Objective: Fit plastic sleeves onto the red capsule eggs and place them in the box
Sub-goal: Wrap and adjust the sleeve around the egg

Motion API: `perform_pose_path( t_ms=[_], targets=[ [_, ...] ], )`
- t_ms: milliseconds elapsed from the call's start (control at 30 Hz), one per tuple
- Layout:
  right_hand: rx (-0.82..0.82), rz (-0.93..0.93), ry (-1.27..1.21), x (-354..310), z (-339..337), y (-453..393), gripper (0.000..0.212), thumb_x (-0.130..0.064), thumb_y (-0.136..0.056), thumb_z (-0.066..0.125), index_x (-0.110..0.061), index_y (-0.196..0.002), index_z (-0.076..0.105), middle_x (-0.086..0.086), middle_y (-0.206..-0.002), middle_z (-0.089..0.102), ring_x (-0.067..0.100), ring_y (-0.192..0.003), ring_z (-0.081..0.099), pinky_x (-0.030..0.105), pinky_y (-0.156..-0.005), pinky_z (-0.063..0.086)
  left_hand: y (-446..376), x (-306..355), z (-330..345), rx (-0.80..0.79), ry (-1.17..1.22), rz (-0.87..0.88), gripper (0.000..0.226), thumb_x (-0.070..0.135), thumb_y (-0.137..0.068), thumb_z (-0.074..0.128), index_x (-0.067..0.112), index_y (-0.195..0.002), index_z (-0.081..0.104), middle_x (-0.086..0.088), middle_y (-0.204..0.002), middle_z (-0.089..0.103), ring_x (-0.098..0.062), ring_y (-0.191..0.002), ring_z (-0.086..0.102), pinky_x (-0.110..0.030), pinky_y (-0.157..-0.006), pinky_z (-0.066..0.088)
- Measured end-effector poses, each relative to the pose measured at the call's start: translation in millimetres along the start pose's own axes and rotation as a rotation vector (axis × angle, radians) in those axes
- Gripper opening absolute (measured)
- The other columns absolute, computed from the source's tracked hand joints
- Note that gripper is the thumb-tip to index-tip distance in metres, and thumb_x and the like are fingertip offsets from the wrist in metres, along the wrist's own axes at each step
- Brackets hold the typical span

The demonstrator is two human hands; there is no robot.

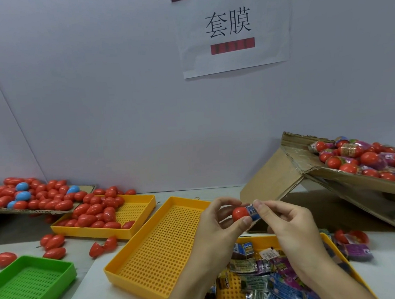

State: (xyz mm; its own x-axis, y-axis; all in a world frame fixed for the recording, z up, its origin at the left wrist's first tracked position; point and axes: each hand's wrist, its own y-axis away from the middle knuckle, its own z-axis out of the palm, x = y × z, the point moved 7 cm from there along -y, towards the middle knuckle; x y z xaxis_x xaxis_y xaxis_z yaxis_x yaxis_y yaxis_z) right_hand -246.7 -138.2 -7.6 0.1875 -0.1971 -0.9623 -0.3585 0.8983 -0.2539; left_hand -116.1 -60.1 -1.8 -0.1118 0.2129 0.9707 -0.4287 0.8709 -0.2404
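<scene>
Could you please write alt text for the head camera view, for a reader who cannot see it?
Two hands work a blue plastic sleeve onto a red capsule egg: left hand grips the egg, right hand pinches the sleeve. Yellow trays lie below; a cardboard box of sleeved eggs sits right.

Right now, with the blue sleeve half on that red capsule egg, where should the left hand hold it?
Hold the red plastic capsule egg by its bare rounded left end, coming from the left, as the left hand does. The printed blue plastic sleeve, pinched by the right hand, covers the right end and probably needs room to slide.
</scene>
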Motion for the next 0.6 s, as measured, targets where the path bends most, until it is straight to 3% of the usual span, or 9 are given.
perform_pose_path(
  t_ms=[100, 333, 467, 600],
  targets=[
    [-0.003, 0.019, -0.037, 0.8, 0.4, 0.1, 0.020, -0.045, -0.069, 0.068, -0.029, -0.075, 0.078, -0.005, -0.079, 0.076, 0.001, -0.074, 0.068, 0.017, -0.058, 0.050, 0.2, 0.8, 0.5, 0.000, -0.002, 0.006, 0.030, 0.008, -0.081, 0.079, 0.017, -0.106, 0.065, -0.001, -0.105, 0.074, -0.013, -0.095, 0.072, -0.022, -0.076, 0.057],
    [-0.057, -0.049, 0.017, -3.2, 3.3, 0.1, 0.015, -0.044, -0.073, 0.068, -0.039, -0.082, 0.079, -0.004, -0.088, 0.076, 0.012, -0.088, 0.071, 0.033, -0.080, 0.055, 0.3, 1.8, 1.6, -0.009, -0.047, 0.021, 0.030, 0.010, -0.080, 0.080, 0.018, -0.105, 0.065, 0.005, -0.104, 0.074, -0.008, -0.096, 0.071, -0.018, -0.076, 0.056],
    [-0.057, -0.084, 0.070, -4.3, 2.3, -0.3, 0.017, -0.042, -0.073, 0.068, -0.031, -0.077, 0.080, -0.008, -0.088, 0.075, 0.006, -0.086, 0.069, 0.024, -0.073, 0.054, 0.5, 1.9, 1.8, -0.011, -0.068, 0.029, 0.028, 0.011, -0.081, 0.080, 0.018, -0.104, 0.066, 0.003, -0.104, 0.074, -0.009, -0.095, 0.071, -0.020, -0.077, 0.056],
    [-0.045, -0.122, 0.135, -6.4, 1.2, 0.2, 0.024, -0.043, -0.072, 0.068, -0.025, -0.084, 0.078, -0.008, -0.087, 0.074, 0.004, -0.085, 0.068, 0.017, -0.066, 0.054, 0.8, 2.6, 2.2, -0.013, -0.101, 0.040, 0.023, 0.014, -0.083, 0.078, 0.021, -0.102, 0.068, -0.002, -0.098, 0.074, -0.014, -0.093, 0.071, -0.027, -0.083, 0.058]
  ],
)
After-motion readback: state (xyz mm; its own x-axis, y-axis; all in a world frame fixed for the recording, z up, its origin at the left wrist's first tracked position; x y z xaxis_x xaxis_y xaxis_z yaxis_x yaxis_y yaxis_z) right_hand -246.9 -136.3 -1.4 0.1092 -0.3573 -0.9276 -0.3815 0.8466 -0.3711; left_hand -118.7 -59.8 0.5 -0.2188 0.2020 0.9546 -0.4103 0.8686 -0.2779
